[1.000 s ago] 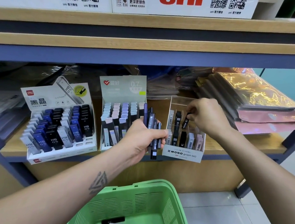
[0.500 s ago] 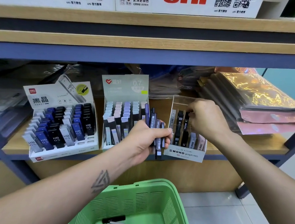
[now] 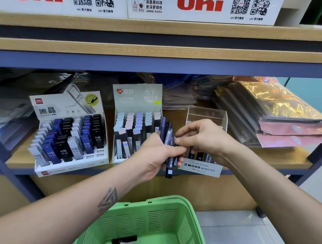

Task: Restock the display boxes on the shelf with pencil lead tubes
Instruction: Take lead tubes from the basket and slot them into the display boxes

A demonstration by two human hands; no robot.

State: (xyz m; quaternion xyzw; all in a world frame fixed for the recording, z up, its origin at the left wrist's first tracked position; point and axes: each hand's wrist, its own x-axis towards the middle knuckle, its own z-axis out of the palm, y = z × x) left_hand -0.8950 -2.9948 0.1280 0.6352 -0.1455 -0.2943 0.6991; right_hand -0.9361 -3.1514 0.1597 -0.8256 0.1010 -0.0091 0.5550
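While both hands meet in front of the wooden shelf (image 3: 289, 162), the head view shows this:

Left hand: the left hand (image 3: 158, 156) grasps a fanned bundle of pencil lead tubes (image 3: 169, 142), dark blue and black, held upright between the middle display box and the clear one.

Right hand: the right hand (image 3: 203, 139) pinches the upper part of one tube in that bundle with thumb and forefinger, directly in front of the MONO graph MG box (image 3: 200, 169).

MONO graph MG box: clear plastic with a white front label; a few tubes stand in it, mostly hidden behind the right hand.

0.7 display box: the pale green box (image 3: 137, 96) stands just left of the bundle, its rows filled with light-capped tubes.

HB 0.5 display box: the white box (image 3: 65, 109) sits further left, filled with blue, black and grey tubes marked HB 0.5.

Basket: a green plastic basket (image 3: 148, 218) sits below the arms; several dark tubes (image 3: 124, 241) lie loose on its floor.

Shelf background: glossy packaged folders (image 3: 280, 107) are stacked to the right; white uni cartons (image 3: 201, 4) stand on the shelf above.
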